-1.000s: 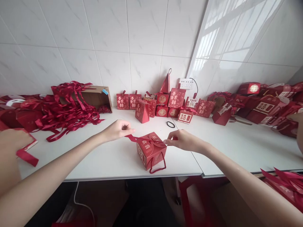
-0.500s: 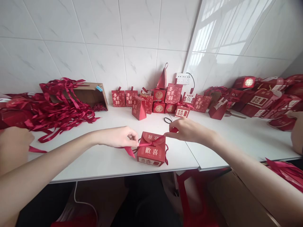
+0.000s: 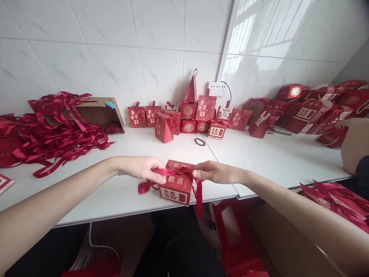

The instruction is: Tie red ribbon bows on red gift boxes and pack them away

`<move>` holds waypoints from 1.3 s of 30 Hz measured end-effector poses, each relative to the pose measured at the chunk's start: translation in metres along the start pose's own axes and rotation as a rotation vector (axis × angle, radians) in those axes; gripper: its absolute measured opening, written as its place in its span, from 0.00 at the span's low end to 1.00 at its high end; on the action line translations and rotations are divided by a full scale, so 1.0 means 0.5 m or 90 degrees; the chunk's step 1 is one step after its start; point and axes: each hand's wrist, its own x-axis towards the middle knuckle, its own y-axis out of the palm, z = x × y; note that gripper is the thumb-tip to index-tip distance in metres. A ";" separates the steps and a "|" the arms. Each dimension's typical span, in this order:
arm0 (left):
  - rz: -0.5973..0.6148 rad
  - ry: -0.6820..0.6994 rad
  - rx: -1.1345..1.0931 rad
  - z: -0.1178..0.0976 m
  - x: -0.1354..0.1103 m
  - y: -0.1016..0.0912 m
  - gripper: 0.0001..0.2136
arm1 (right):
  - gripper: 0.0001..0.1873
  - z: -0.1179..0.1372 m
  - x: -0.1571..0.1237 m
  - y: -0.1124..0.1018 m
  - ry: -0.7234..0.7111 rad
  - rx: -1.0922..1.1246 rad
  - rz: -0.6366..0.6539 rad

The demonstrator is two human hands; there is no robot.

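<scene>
A red gift box (image 3: 176, 189) with gold and white characters stands near the front edge of the white table. Dark red ribbon (image 3: 198, 200) crosses its top, gathered at the middle, with loose ends hanging at both sides. My left hand (image 3: 147, 169) pinches the ribbon at the box's upper left, thumb and fingers together. On the other side, my right hand (image 3: 209, 171) is closed on the ribbon by the upper right edge, and one end dangles below it. The exact form of the knot between my hands is partly hidden.
Left on the white table (image 3: 121, 207) a heap of red ribbons (image 3: 66, 130) spills from a cardboard box (image 3: 109, 115). Several small red boxes (image 3: 188, 111) line the wall below a power strip (image 3: 216, 89). A black loop (image 3: 200, 142) lies mid-table. Another person's arm (image 3: 356, 142) is at right.
My hands have come lower and closer to the box, and my right hand now grips the ribbon beside it. The box's front has tilted more into view. The other person's arm at left has gone.
</scene>
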 end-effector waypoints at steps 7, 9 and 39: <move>-0.070 0.077 -0.062 0.021 0.020 0.043 0.15 | 0.18 -0.001 0.000 -0.011 0.049 0.062 -0.080; -0.051 0.080 -0.143 0.032 0.024 0.048 0.16 | 0.15 -0.007 -0.002 -0.018 0.036 0.114 -0.073; -0.195 0.167 -0.219 0.151 0.073 0.080 0.26 | 0.25 -0.141 0.055 0.032 -0.096 0.287 -0.042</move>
